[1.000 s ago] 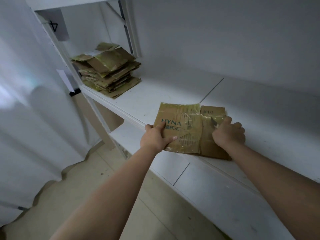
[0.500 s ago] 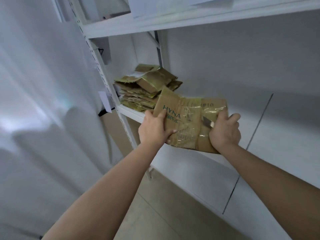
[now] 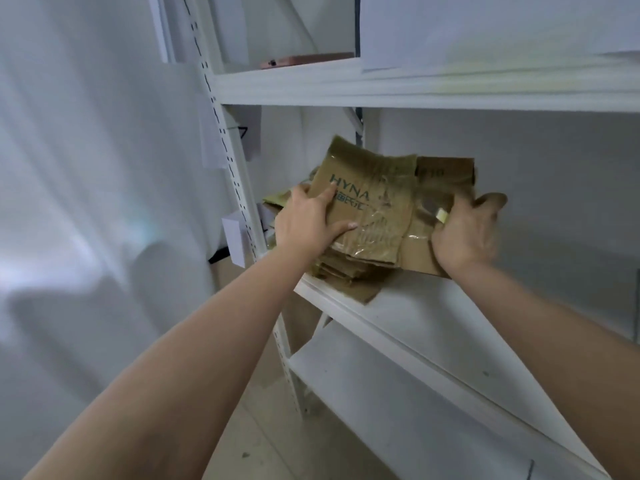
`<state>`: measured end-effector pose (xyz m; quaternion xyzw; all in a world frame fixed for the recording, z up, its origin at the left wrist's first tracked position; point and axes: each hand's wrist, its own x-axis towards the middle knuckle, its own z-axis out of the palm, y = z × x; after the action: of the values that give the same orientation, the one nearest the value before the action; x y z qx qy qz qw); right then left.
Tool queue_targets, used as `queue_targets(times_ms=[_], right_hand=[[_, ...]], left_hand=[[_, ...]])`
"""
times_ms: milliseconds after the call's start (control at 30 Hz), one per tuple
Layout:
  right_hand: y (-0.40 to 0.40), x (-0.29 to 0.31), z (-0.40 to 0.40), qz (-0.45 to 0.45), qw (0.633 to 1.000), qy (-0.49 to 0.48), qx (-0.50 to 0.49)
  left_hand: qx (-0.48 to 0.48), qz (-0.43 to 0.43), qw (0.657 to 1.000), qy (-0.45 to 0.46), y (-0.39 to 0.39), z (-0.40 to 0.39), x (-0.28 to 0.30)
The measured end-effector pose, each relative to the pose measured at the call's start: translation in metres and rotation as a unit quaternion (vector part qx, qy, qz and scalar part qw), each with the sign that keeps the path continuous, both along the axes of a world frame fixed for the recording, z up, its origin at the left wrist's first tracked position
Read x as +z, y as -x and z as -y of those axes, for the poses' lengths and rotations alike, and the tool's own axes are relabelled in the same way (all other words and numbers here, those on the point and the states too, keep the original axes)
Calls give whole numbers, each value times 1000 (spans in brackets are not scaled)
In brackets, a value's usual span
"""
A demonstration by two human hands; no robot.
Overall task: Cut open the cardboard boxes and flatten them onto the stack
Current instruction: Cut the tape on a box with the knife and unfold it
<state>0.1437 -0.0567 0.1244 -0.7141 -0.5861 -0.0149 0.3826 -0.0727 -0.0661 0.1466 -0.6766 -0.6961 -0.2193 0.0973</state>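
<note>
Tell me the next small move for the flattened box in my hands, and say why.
Probably lower the flattened box onto the stack and let go. It is already flat, held by the left hand and right hand at its two ends, tilted just above the stack on the shelf. The right hand also holds a small cutter, so keep the blade off the cardboard.

Open shelf board (image 3: 433, 306) right of stack (image 3: 341, 271)

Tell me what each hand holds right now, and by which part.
Both hold the flattened cardboard box: left hand at its left edge, right hand at its right edge, with a small cutter too.
</note>
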Motion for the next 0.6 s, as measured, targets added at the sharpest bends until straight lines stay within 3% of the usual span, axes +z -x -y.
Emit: queue_targets(times_ms=[267,600], right_hand=[[57,24,-77,13,1000,14,-13],[112,22,-127,-81,995,41,-33]], left_hand=[[0,-78,997,-5,61,-89,27],[-81,-151,985,22,120,-175,40]])
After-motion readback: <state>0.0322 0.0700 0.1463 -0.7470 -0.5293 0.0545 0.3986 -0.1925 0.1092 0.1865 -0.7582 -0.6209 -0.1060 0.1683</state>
